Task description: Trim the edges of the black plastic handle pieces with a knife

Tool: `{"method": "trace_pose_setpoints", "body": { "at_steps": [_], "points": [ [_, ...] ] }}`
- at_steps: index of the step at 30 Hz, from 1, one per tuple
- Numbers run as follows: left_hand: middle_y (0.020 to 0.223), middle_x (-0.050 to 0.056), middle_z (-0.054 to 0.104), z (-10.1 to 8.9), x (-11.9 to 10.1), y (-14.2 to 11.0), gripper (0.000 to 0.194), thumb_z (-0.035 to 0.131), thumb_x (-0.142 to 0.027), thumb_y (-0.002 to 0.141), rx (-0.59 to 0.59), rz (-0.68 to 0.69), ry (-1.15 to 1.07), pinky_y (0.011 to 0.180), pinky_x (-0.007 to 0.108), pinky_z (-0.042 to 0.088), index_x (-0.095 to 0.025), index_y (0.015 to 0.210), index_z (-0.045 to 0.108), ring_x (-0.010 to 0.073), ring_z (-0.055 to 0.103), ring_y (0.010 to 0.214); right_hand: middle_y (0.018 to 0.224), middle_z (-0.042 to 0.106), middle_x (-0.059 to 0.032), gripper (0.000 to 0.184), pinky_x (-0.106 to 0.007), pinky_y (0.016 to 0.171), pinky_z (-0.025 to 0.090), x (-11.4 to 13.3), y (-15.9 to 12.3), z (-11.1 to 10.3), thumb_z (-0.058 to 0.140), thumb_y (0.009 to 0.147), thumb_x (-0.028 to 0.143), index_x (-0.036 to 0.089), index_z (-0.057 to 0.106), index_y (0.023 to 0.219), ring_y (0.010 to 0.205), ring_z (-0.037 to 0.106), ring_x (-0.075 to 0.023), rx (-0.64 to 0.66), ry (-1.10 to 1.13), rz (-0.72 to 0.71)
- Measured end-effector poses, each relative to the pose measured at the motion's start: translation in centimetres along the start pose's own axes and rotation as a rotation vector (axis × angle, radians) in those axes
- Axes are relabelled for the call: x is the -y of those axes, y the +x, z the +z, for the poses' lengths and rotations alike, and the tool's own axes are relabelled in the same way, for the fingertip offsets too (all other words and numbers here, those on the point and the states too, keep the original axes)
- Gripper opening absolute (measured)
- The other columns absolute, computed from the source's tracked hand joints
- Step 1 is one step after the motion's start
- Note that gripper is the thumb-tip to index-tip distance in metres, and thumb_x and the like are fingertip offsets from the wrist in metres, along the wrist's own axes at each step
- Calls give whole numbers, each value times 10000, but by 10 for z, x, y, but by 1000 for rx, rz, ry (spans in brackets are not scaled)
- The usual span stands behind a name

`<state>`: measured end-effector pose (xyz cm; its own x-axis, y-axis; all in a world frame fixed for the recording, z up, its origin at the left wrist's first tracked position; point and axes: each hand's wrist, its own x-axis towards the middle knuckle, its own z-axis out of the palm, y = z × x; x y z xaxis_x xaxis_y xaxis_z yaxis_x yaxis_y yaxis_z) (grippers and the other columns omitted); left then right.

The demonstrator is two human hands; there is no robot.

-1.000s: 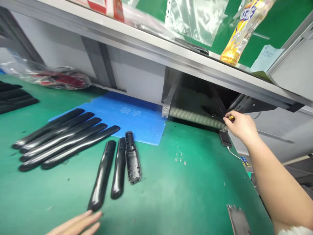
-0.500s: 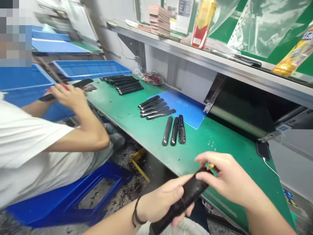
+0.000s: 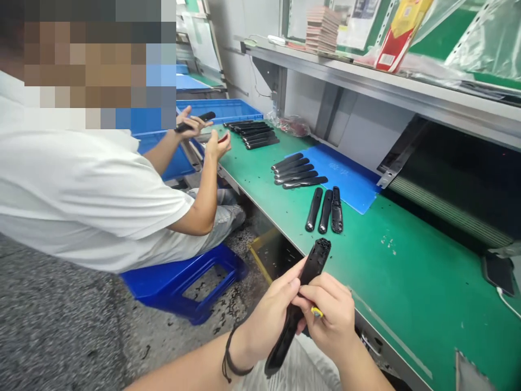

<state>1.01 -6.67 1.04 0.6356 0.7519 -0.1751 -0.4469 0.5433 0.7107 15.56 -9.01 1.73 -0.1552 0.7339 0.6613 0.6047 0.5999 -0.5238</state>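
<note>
My left hand [image 3: 268, 304] is closed around the middle of a long black plastic handle shell [image 3: 315, 262], held tilted over my lap with its hollow, ribbed side showing at the far end. My right hand [image 3: 334, 312] pinches a small tool with a yellow end [image 3: 316, 312] against the shell's middle. The fingers hide the tool's tip, so its kind is unclear. Just beyond, on the green table [image 3: 411, 282], lie two black shells [image 3: 313, 210] with smooth sides up and one hollow shell [image 3: 336, 210].
Several black shells [image 3: 299, 176] rest partly on a blue sheet [image 3: 358, 190], with another group [image 3: 254, 136] farther back. To the left, a co-worker in a white shirt [image 3: 101, 195] sits on a blue stool [image 3: 183, 282], holding a black piece. A phone [image 3: 500, 274] lies at right; a shelf [image 3: 366, 73] spans above.
My view has swung left. The shell has turned so its hollow side shows, and my right hand has moved from its far end to its middle. The co-worker's hands have moved apart.
</note>
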Motion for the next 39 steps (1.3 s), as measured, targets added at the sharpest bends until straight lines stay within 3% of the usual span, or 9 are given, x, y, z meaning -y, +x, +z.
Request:
{"method": "trace_pose_setpoints", "body": {
  "at_steps": [3, 7, 10, 15, 19, 26, 30, 33, 39],
  "points": [
    [704, -9, 535, -5, -10, -11, 701, 595, -551, 982, -27, 55, 52, 499, 194, 387, -175, 1556, 451, 82, 474, 518, 746, 667, -13, 95, -287, 630, 513, 12, 1, 9, 620, 979, 175, 215, 705, 993, 671, 615, -142, -138, 155, 62],
    [851, 45, 625, -22, -31, -18, 433, 493, -486, 1027, -84, 133, 3, 428, 211, 358, -196, 1341, 559, 101, 521, 473, 818, 699, -35, 188, -318, 653, 549, 20, 1, 11, 629, 956, 132, 222, 724, 1091, 711, 655, -165, -318, 96, 33],
    [882, 39, 624, -40, -51, -15, 272, 426, -417, 1051, -253, 245, -124, 468, 244, 425, -205, 1165, 554, 116, 537, 503, 818, 682, -34, 279, -293, 650, 527, 7, 5, 27, 674, 944, 162, 206, 709, 1217, 690, 628, -146, -165, -29, -99],
    [871, 36, 623, -59, -71, -2, 228, 401, -387, 1061, -399, 334, -264, 503, 243, 441, -195, 1064, 524, 112, 528, 530, 820, 629, -26, 361, -285, 644, 498, -10, -1, 63, 669, 971, 254, 200, 603, 1322, 709, 596, -148, -27, 44, 74],
    [870, 36, 625, -56, -64, 7, 230, 395, -390, 1064, -419, 344, -301, 509, 241, 435, -198, 1100, 517, 112, 528, 535, 890, 665, -59, 188, -295, 625, 463, 2, -17, 63, 699, 937, 231, 203, 632, 1111, 732, 594, -160, 159, 153, -165],
    [868, 22, 609, -41, -55, 9, 212, 405, -386, 1061, -368, 359, -249, 496, 236, 419, -214, 1119, 514, 102, 518, 511, 816, 711, -68, 241, -320, 532, 327, 14, -27, 52, 660, 883, 55, 132, 646, 1111, 606, 523, -147, 136, -2, -348],
    [870, 16, 609, -38, -55, 4, 226, 437, -387, 1047, -318, 424, -162, 479, 232, 407, -236, 1193, 519, 105, 529, 502, 832, 717, -50, 213, -319, 558, 441, 19, -27, 43, 591, 926, 65, 189, 667, 1082, 633, 601, -152, 98, 195, -182],
    [885, 16, 625, -39, -54, 0, 381, 508, -400, 1019, -314, 487, -93, 498, 240, 437, -262, 1374, 494, 117, 558, 538, 852, 728, -37, 260, -328, 645, 538, 16, -14, 38, 655, 909, 78, 238, 686, 1112, 720, 676, -172, 32, 149, -72],
    [942, 29, 655, -43, -47, -3, 562, 573, -390, 1008, -320, 570, -19, 593, 241, 507, -268, 1540, 440, 105, 579, 616, 909, 696, -43, 303, -308, 688, 552, 0, 22, 49, 645, 956, 161, 242, 693, 1244, 783, 660, -163, -12, 80, 171]
  ]
}}
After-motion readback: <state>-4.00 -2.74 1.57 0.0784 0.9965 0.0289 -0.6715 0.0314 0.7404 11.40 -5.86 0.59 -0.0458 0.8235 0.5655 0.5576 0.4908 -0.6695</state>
